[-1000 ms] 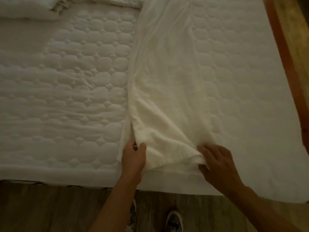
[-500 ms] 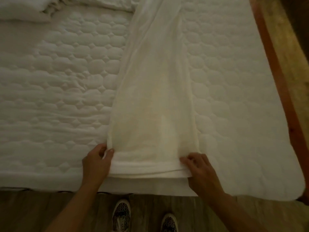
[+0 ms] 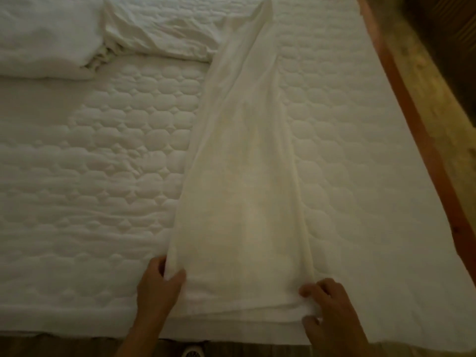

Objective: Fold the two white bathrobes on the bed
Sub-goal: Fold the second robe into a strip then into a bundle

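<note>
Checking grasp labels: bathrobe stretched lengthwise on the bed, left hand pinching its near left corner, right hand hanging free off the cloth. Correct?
No. In the head view the right hand grips the bathrobe at its near right corner, not hanging free. Rest holds: lengthwise on the bed, left hand pinching the near left corner.

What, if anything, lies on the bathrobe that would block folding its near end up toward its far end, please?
Nothing visible does. The left hand and right hand grip the near hem corners of the bathrobe, whose strip lies bare on the mattress. Crumpled white cloth lies beside its far part, not on it.
</note>
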`<act>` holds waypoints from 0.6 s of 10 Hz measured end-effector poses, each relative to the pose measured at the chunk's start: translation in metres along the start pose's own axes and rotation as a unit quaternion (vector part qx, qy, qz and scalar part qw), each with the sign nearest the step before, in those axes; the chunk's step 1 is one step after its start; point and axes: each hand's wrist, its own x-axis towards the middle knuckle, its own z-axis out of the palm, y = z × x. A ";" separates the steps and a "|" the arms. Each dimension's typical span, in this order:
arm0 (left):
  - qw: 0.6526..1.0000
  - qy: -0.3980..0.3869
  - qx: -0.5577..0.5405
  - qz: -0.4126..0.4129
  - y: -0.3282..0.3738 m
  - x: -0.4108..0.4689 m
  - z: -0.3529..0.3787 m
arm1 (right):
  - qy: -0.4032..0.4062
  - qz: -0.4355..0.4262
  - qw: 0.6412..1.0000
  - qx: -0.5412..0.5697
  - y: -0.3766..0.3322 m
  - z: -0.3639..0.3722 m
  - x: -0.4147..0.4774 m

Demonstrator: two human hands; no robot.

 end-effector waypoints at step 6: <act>0.994 -0.089 -0.064 0.003 0.072 0.088 0.005 | 0.010 0.326 0.944 -0.055 -0.027 -0.005 0.142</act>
